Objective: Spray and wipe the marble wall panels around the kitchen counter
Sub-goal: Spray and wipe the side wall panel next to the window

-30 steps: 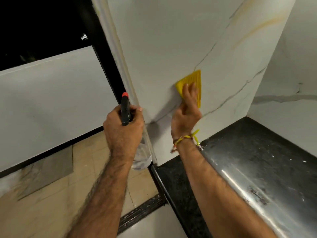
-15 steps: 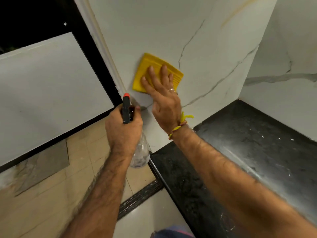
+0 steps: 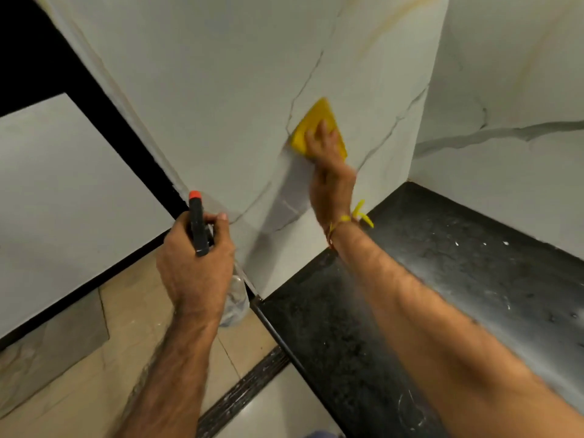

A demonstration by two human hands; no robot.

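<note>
nearest to the camera, two bare forearms reach up from the bottom edge. at about 7 o'clock lies the beige floor, with a dark strip running across it beside the counter end. the left hand, a little left of the middle, has its fingers curled tight around the neck of a spray bottle. the bottle is clear; its black head with an orange tip sticks up above the knuckles and points to 12 o'clock. the index finger lies over the front of the head, but i cannot tell if it presses the trigger.

at 4 o'clock the black counter fills the corner, shiny and with small white specks on it. a yellow thread is tied around the right wrist, just above the counter's back edge.

further away, a little above the middle toward 1 o'clock, the right hand presses a yellow cloth flat on the marble panel. its fingers are stretched out and lie on the cloth, not curled around it; the hand is blurred. the panel is white with thin grey veins. at 2 o'clock a second panel meets it in the corner and carries a wide grey vein. at 10 o'clock there is a black frame and a pale wall behind it.
</note>
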